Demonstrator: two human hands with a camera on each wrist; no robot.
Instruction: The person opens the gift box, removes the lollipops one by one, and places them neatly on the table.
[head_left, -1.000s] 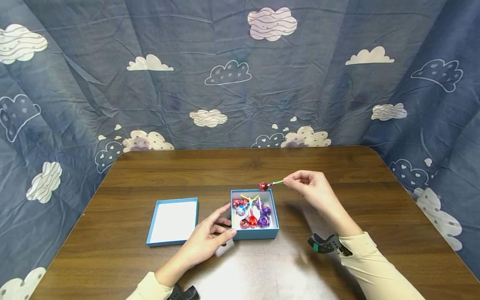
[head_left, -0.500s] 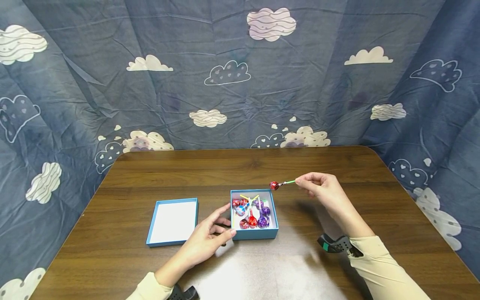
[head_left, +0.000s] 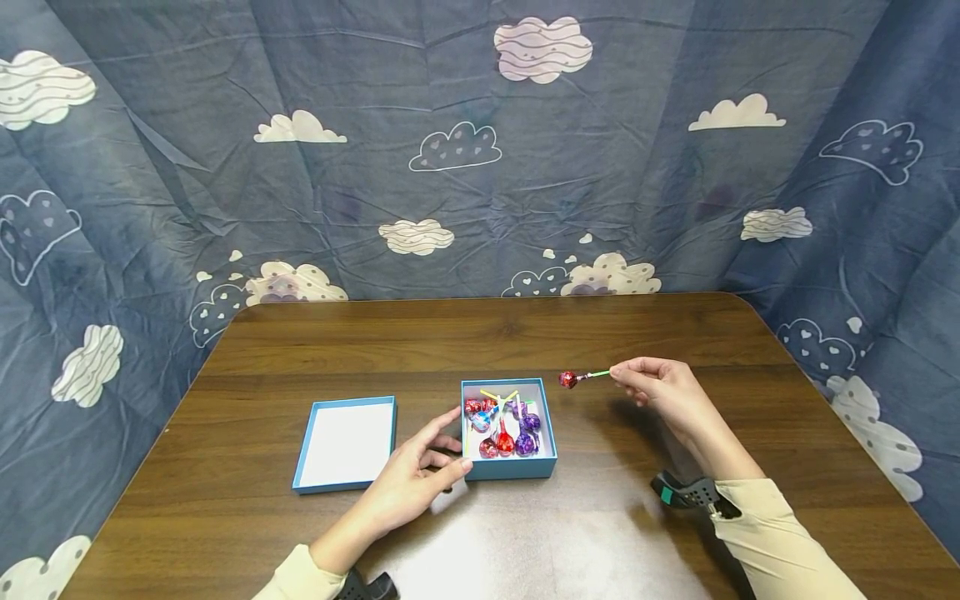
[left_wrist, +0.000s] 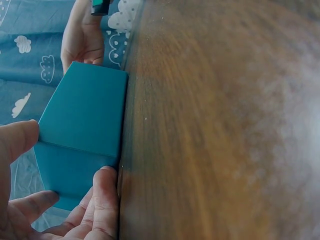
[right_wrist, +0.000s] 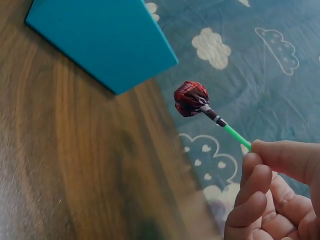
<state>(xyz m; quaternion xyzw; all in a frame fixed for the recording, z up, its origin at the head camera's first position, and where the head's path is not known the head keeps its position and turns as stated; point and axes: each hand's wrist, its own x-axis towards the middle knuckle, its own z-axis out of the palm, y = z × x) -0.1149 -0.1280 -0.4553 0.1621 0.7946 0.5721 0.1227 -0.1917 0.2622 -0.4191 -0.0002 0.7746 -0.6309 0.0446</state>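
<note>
Just right of centre in the head view, pinching red lollipop (head_left: 567, 380) by end of green stick (head_left: 600, 373) between thumb and fingers of right hand (head_left: 667, 396); lower centre, touching blue box (head_left: 512, 470) with loosely spread left hand (head_left: 412, 478). Probably light, stiff-stemmed, slick-wrapped, brittle inside; best gripped along the stick.

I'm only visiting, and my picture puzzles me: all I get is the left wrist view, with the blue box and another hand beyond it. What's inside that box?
Observer: Wrapped lollipops, as the head view shows.

Visitor: And is that far hand holding anything?

Observer: Yes, the right hand pinches a red-wrapped lollipop by its green stick.

Visitor: Does the box have a lid?

Observer: What looks like its lid lies white side up, left of it.
</note>
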